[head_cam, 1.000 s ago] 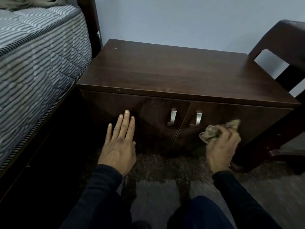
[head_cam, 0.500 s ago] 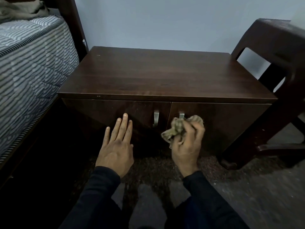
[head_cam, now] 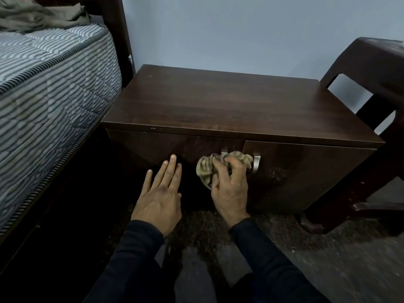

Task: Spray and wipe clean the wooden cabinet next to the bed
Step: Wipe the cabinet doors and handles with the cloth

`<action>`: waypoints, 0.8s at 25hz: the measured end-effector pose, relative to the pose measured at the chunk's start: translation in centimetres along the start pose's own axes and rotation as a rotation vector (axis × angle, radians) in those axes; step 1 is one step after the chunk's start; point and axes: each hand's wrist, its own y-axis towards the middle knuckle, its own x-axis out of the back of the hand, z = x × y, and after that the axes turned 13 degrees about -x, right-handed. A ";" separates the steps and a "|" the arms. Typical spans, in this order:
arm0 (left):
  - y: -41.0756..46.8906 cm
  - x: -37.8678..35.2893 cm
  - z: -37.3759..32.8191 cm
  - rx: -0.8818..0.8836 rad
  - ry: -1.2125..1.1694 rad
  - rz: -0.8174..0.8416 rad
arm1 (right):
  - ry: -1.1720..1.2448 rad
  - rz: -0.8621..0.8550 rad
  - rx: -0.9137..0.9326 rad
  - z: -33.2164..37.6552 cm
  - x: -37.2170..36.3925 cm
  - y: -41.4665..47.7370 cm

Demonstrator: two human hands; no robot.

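Observation:
The dark wooden cabinet (head_cam: 229,103) stands between the bed and a chair, with two doors and two metal handles (head_cam: 256,163) at the middle of its front. My right hand (head_cam: 230,189) grips a crumpled tan cloth (head_cam: 206,169) and presses it against the front of the left door, over the left handle. My left hand (head_cam: 160,193) lies flat, fingers together, against the lower part of the left door. Whitish specks (head_cam: 276,174) show on the right door. No spray bottle is in view.
A bed with a striped mattress (head_cam: 48,106) and a rumpled olive blanket (head_cam: 37,16) fills the left side, its dark headboard post (head_cam: 119,29) next to the cabinet. A dark wooden chair (head_cam: 376,88) stands close on the right. Grey floor (head_cam: 328,259) lies below.
My right hand with the cloth has slid leftward across the cabinet front, from the right door to the handles and left door. My left hand has stayed flat on the left door.

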 end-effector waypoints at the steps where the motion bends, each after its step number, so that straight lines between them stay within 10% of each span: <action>1: -0.1 0.1 0.3 0.005 0.011 -0.001 | 0.026 0.001 -0.019 0.6 0.2 1.0; 8: -0.2 0.1 0.7 0.007 -0.034 -0.017 | -0.112 0.086 0.080 -1.5 0.7 -2.7; 13: -0.7 -0.5 1.9 0.043 -0.083 -0.063 | 0.091 -0.179 0.077 4.4 2.1 3.9; 18: -1.2 -2.0 1.4 0.172 -0.138 -0.093 | -0.240 0.121 0.682 6.9 -1.6 3.9; 20: -1.3 -2.0 1.7 0.200 -0.123 -0.101 | -0.166 -0.011 0.457 6.0 -1.4 4.6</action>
